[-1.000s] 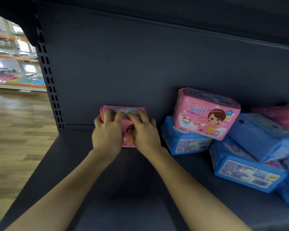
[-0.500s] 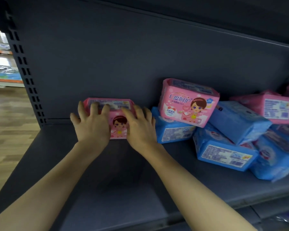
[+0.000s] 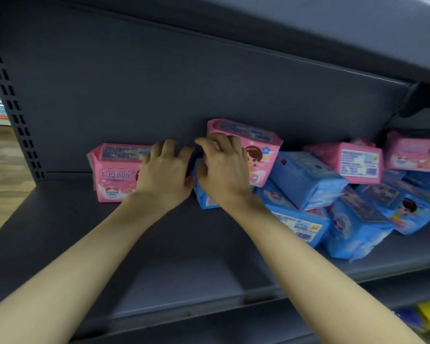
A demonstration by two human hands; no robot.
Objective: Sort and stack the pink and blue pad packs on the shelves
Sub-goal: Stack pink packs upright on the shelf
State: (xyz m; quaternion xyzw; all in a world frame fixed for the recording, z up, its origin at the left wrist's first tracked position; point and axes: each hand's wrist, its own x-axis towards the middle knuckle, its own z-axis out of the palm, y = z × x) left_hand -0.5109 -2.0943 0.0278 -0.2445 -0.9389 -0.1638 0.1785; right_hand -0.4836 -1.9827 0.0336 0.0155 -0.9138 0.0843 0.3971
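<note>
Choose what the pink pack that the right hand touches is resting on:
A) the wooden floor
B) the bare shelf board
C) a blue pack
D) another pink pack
C: the pink pack under the right hand sits tilted on top of a blue pack, clear of the shelf board.
</note>
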